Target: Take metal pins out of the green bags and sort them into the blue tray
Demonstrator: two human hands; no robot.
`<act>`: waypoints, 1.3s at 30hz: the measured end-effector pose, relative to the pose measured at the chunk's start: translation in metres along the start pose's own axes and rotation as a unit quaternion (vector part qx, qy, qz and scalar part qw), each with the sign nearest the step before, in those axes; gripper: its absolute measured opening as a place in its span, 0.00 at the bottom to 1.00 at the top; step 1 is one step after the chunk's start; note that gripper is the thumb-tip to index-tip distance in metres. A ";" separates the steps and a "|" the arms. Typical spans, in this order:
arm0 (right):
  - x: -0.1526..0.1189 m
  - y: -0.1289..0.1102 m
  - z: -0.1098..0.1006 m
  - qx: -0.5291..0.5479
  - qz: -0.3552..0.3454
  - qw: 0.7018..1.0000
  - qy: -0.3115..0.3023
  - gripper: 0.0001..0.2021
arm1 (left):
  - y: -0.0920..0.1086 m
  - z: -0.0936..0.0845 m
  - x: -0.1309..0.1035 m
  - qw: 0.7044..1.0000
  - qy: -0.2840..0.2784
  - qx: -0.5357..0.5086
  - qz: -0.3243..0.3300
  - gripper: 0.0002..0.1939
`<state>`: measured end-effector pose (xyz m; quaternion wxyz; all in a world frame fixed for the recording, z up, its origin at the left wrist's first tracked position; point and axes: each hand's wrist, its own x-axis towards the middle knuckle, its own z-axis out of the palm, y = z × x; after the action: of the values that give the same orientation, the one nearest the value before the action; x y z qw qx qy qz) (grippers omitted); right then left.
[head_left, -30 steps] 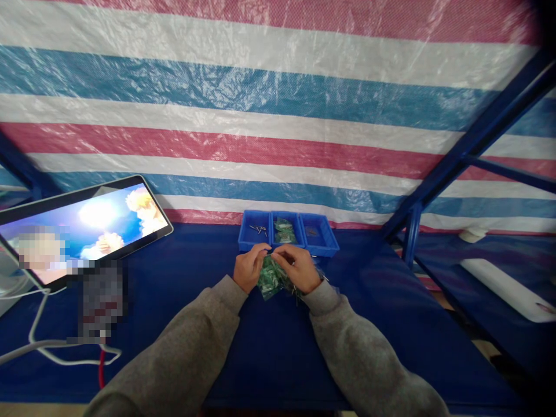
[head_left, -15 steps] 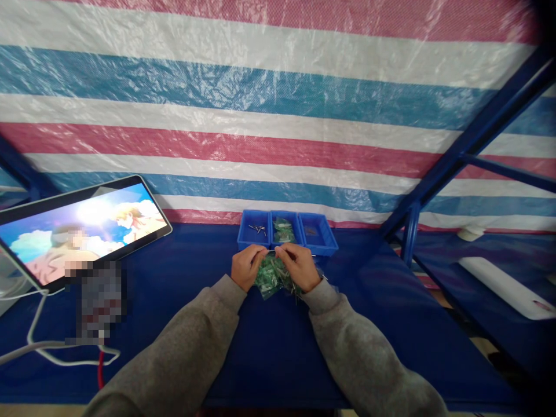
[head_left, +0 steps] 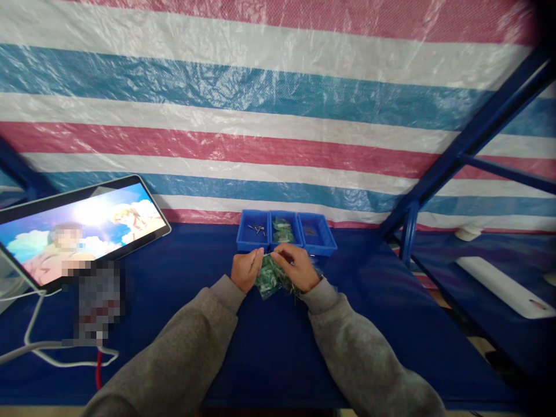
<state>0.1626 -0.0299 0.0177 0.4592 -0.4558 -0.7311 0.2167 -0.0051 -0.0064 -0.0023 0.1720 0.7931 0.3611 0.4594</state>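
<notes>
One striped plastic sheet [head_left: 278, 98] spans the far side behind our blue bench [head_left: 269, 359]. A lit screen [head_left: 95, 226] stands at left; three blue bins [head_left: 324, 250] sit side by side at the far middle, the left one bearing small metal pins [head_left: 258, 229]. Nearer, our left hand [head_left: 244, 272] and right hand [head_left: 302, 271] meet over green-tinted plastic packets [head_left: 268, 281] heaped on the bench. Between our fingertips shows a slim light piece [head_left: 267, 253], just above that heap. Our right fingers are drawn narrow and seem to pinch it; our left fingers lie close together beside it, gripping or not we cannot tell. We judge the step to be fine two-handed handling; the next move calls for a steady, light pinch.
</notes>
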 end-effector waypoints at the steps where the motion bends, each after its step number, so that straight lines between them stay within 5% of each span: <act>1: 0.000 -0.001 -0.001 0.003 -0.003 1.000 -0.004 0.14 | -0.001 0.000 0.000 1.000 0.000 -0.006 -0.001 0.25; 14: -0.003 -0.004 0.002 0.147 0.089 0.984 -0.048 0.24 | 0.001 -0.002 0.002 0.999 -0.005 -0.049 0.012 0.15; 32: 0.000 -0.004 0.001 0.026 0.012 0.998 -0.048 0.22 | -0.003 0.002 -0.002 0.998 0.005 -0.060 0.013 0.28; 39: -0.001 -0.002 0.002 0.026 0.040 0.999 -0.021 0.24 | -0.001 -0.002 0.001 0.998 0.000 -0.055 -0.003 0.16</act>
<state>0.1599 -0.0315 0.0182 0.4465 -0.4679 -0.7159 0.2631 -0.0072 -0.0055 -0.0010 0.2167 0.7812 0.3376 0.4783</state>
